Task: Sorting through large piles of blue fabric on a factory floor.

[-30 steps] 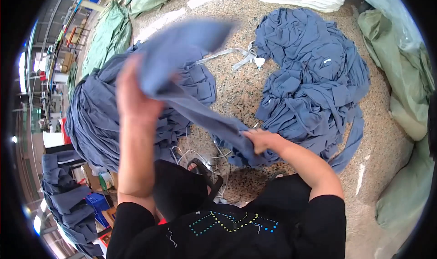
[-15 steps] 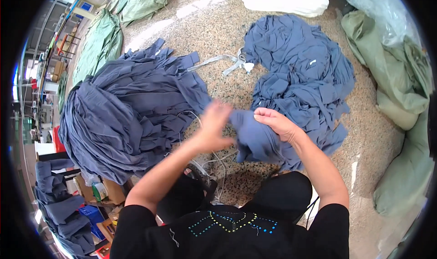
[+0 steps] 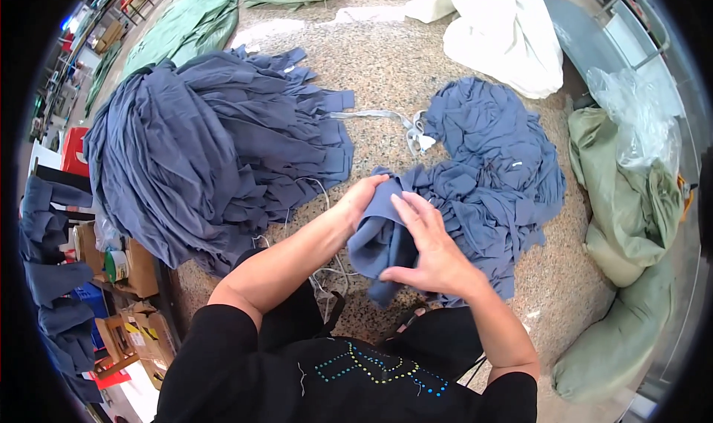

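Observation:
A blue-grey piece of cloth (image 3: 382, 233) hangs in loose folds between my hands. My left hand (image 3: 362, 204) grips its upper left edge, fingers closed and partly covered by the cloth. Over the right side of the same cloth is my right hand (image 3: 438, 256), thumb and fingers spread wide; whether its fingertips touch the folds is hard to tell. To the left lies a large heap of blue-grey cloth pieces (image 3: 215, 155), draped with their ends toward the middle. On the right is a crumpled blue-grey pile (image 3: 497, 148), next to the held cloth.
A pale tie strip (image 3: 382, 114) lies on the speckled floor (image 3: 371, 59) between the heaps. Thin white cord (image 3: 327, 207) trails near my legs. Green sacks (image 3: 620, 200), clear plastic (image 3: 639, 118) and white cloth (image 3: 505, 37) lie around; cardboard boxes (image 3: 141, 334) stand at the lower left.
My left hand, earlier blurred and apart from the cloth, now grips its edge. My right hand has let go its pinch and spread its fingers. The view has shifted.

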`<state>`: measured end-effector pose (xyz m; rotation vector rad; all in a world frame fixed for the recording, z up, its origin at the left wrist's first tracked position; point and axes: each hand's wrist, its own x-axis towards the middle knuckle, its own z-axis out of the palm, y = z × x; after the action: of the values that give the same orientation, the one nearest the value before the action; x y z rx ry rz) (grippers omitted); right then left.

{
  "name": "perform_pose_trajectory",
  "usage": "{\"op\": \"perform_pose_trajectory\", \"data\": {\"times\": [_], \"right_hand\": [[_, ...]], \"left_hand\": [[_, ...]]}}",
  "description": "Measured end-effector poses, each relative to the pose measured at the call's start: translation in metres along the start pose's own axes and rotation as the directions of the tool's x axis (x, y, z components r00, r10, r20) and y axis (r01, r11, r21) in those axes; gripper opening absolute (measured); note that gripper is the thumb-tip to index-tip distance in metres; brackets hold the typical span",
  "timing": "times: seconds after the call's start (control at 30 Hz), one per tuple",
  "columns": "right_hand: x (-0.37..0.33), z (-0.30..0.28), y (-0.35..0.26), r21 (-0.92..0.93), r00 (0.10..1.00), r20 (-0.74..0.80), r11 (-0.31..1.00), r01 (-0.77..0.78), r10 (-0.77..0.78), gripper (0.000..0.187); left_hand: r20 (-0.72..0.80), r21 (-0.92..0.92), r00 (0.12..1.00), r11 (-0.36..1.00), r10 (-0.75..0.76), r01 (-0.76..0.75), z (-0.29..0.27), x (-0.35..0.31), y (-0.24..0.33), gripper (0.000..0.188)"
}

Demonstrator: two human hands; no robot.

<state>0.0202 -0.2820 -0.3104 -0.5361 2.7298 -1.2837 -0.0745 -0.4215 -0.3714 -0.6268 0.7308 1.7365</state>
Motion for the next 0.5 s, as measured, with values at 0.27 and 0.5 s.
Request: {"op": "perform_pose_trajectory", "data": {"times": [0.27,0.5], "right_hand": [[0.025,0.001,0.048,0.620,0.860,-0.233,0.751,-0.228,0.453,0.012],[0.068,-0.009,0.022,0.571,0.943,-0.095,0.794,-0.211,0.319,0.009]], "left_hand": [[-0.131,0.208,0.931,0.928,0.340,-0.309,-0.014,-0.012,0.012,0.023],[0.598,0.669,0.461,-0.091,0.656,-0.738,0.010,-0.034,-0.003,0.085]]}}
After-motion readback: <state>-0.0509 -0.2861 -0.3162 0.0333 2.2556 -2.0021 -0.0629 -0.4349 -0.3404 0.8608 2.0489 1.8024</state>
